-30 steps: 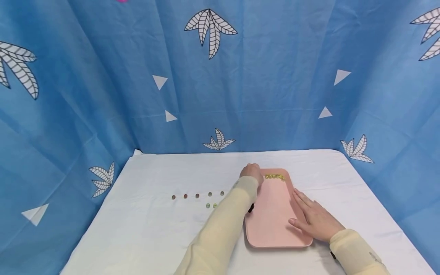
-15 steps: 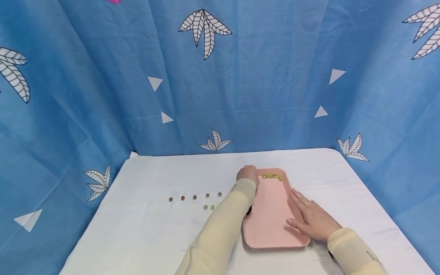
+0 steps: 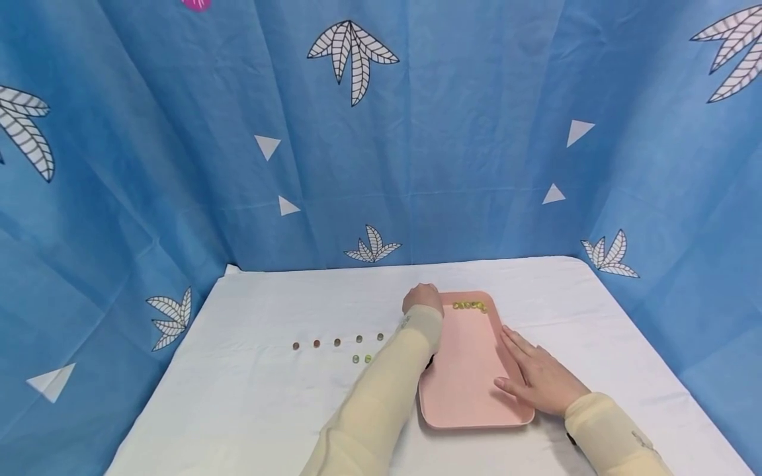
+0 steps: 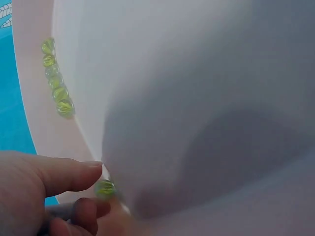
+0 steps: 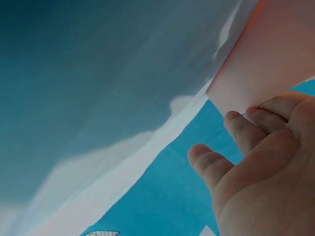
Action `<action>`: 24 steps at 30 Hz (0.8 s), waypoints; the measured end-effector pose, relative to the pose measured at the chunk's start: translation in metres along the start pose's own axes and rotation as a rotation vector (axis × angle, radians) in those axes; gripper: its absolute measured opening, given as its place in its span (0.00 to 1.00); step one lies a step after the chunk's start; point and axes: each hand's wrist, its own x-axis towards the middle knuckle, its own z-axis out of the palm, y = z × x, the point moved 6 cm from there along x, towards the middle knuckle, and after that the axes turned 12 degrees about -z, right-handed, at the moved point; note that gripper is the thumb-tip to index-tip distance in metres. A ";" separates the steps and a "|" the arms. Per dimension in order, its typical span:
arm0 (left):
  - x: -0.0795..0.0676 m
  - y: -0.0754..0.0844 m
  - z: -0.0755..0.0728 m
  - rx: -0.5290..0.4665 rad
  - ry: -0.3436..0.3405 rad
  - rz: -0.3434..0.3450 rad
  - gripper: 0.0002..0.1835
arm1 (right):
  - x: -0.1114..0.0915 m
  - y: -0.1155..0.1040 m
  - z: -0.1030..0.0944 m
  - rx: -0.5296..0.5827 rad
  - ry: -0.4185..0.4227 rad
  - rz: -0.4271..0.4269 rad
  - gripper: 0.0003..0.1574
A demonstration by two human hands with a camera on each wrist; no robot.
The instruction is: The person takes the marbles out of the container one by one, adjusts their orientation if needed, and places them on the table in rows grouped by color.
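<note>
My left hand [image 3: 424,301] is at the far left corner of the pink tray [image 3: 470,377], seen from behind in the head view. In the left wrist view its thumb and fingers pinch a yellow-green marble [image 4: 105,189] at the tray's inner edge. A short row of similar marbles [image 3: 469,305] lines the tray's far end, the closest one a little apart from the pinched marble. My right hand [image 3: 538,380] rests on the tray's right rim with fingers straight and the thumb reaching over the inside. The right wrist view shows those fingers against the tray's outer wall [image 5: 261,64].
Left of the tray, several dark and reddish marbles [image 3: 337,342] form a row on the white cloth [image 3: 238,403]. Closer in, green marbles [image 3: 356,359] sit beside my left sleeve [image 3: 381,390], which hides part of the cloth. A blue curtain [image 3: 476,132] surrounds the table.
The head view has shifted slightly, moving the scene left in the picture. My left hand has edged a little left relative to the tray. My right hand keeps its place on the rim.
</note>
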 end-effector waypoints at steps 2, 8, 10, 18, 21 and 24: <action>0.001 0.000 0.001 0.010 -0.011 0.002 0.06 | 0.001 0.000 0.000 -0.003 -0.004 0.003 0.57; 0.004 0.003 0.003 0.038 -0.010 0.028 0.06 | 0.003 0.000 -0.002 -0.011 -0.007 0.009 0.57; 0.003 0.005 0.003 0.056 -0.005 0.045 0.06 | 0.003 0.000 -0.003 -0.012 -0.007 0.012 0.58; -0.001 0.011 0.009 0.097 0.025 0.089 0.05 | -0.001 -0.002 0.002 0.013 -0.017 0.023 0.58; -0.002 0.011 0.010 0.089 0.037 0.095 0.05 | -0.002 -0.002 0.003 0.007 -0.013 0.019 0.58; -0.002 0.012 0.009 0.084 0.048 0.100 0.05 | -0.003 -0.002 0.002 -0.001 0.000 0.014 0.57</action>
